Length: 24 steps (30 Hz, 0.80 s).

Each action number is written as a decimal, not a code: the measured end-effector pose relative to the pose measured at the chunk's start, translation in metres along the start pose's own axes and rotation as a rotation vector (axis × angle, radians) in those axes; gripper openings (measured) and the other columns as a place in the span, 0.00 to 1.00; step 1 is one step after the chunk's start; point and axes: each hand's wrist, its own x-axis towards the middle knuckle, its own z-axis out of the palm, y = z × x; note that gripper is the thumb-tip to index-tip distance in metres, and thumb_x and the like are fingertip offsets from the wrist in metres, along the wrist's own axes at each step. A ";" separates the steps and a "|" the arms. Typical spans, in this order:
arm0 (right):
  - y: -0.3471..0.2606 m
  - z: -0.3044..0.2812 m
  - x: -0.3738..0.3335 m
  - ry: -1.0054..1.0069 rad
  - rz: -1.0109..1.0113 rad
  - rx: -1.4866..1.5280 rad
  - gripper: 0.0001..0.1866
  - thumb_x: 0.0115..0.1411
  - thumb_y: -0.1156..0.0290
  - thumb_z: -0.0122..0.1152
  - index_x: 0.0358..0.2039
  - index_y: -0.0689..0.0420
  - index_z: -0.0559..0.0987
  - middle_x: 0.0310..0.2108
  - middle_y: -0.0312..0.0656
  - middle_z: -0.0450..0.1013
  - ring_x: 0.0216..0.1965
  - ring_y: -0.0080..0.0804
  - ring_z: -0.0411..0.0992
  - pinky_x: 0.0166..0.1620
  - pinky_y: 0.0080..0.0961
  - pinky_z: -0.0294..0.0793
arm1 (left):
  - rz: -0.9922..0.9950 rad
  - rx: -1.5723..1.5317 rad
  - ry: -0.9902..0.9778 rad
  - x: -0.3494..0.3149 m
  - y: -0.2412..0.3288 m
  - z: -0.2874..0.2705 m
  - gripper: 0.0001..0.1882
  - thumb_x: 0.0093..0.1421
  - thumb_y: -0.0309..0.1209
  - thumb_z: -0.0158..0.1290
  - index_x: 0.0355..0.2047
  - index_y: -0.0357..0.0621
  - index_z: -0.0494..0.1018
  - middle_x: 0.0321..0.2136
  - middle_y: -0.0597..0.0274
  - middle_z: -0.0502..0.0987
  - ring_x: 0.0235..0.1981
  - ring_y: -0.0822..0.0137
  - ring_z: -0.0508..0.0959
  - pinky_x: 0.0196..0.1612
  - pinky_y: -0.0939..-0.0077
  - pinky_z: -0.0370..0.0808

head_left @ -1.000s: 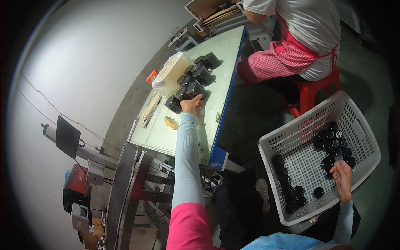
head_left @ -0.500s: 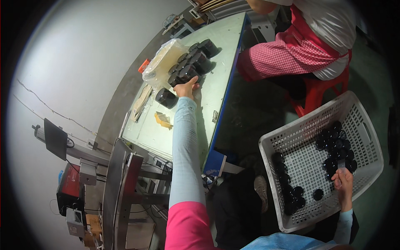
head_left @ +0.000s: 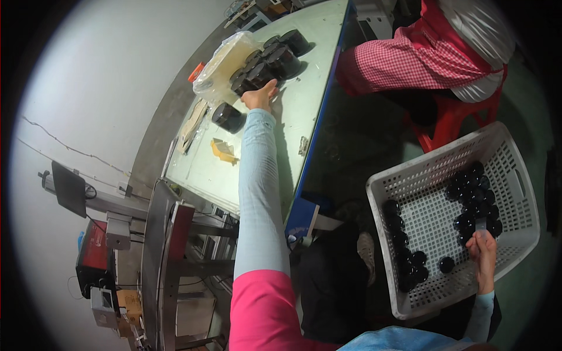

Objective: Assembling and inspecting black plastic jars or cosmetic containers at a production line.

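My left hand point(head_left: 260, 96) reaches over the table, thumb and fingers spread against the near side of a cluster of glossy black jars point(head_left: 259, 75). Its fingertips are partly hidden by the jars. One separate black jar point(head_left: 228, 117) stands just left of that hand. At the right, my right hand point(head_left: 483, 251) is inside a white plastic basket point(head_left: 383, 245), its fingers pinched on a small flat greyish strip point(head_left: 480, 224). Round glossy black pieces point(head_left: 475, 187) crowd around the strip. More black round pieces point(head_left: 404, 257) line the basket's left side.
A clear plastic bag with pale contents point(head_left: 225, 61) lies beside the jars on the pale green table point(head_left: 275, 158). A crumpled yellow piece point(head_left: 223, 151) is nearer. Another person in a red checked apron point(head_left: 398, 64) sits on a red stool point(head_left: 436, 131). Machinery point(head_left: 96, 257) stands at left.
The view has shifted, so the table and jars appear higher. My left hand and the jar cluster have moved slightly farther from the separate jar. My right hand stays on the strip.
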 end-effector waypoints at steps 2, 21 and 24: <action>-0.001 -0.004 -0.003 -0.010 -0.061 0.024 0.09 0.59 0.65 0.48 0.28 0.57 0.69 0.19 0.36 0.69 0.12 0.10 0.55 0.15 0.08 0.50 | 0.032 0.062 -0.034 -0.015 0.000 0.004 0.14 0.40 0.17 0.61 0.26 0.23 0.69 0.22 0.52 0.74 0.20 0.63 0.76 0.20 0.83 0.71; -0.018 0.003 -0.023 -0.067 -0.173 0.094 0.09 0.59 0.66 0.47 0.29 0.59 0.69 0.19 0.37 0.69 0.13 0.11 0.56 0.14 0.07 0.51 | 0.684 1.202 -0.079 -0.073 0.006 -0.215 0.15 0.46 0.29 0.55 0.35 0.37 0.71 0.38 0.41 0.67 0.36 0.46 0.69 0.42 0.62 0.67; -0.013 0.005 -0.021 -0.045 -0.173 0.109 0.09 0.59 0.66 0.48 0.29 0.60 0.69 0.19 0.37 0.69 0.13 0.11 0.57 0.14 0.08 0.51 | 0.630 1.293 -0.025 -0.070 0.005 -0.221 0.11 0.47 0.28 0.54 0.30 0.33 0.71 0.31 0.42 0.69 0.33 0.46 0.70 0.38 0.62 0.68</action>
